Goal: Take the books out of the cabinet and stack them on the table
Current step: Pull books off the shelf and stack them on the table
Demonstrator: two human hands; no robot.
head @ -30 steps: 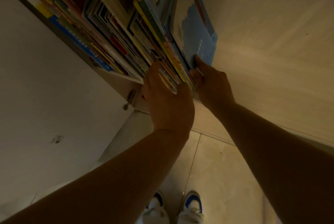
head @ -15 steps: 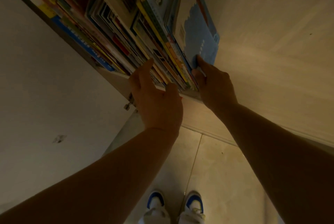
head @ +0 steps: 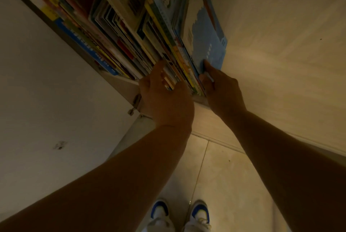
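Observation:
A tight row of thin, colourful books [head: 131, 31] stands on a cabinet shelf [head: 123, 80] in dim light. My left hand [head: 166, 98] rests on the lower edges of the books near the middle of the row, its fingers pushed in between some spines. My right hand [head: 221, 89] grips the bottom corner of the light blue book [head: 206, 38] at the right end of the row, thumb on its cover. Between my two hands sits a bundle of several books. No table is in view.
The open white cabinet door [head: 46, 100] hangs on my left, its hinge [head: 135, 103] just beside my left hand. A pale wood-grain panel [head: 280, 53] flanks the books on the right. Below are a tiled floor [head: 215, 175] and my two blue-and-white shoes [head: 179, 215].
My left hand slid to the left along the book edges, then back a little, and its fingers now dig between the spines. My right hand stayed on the blue book's corner.

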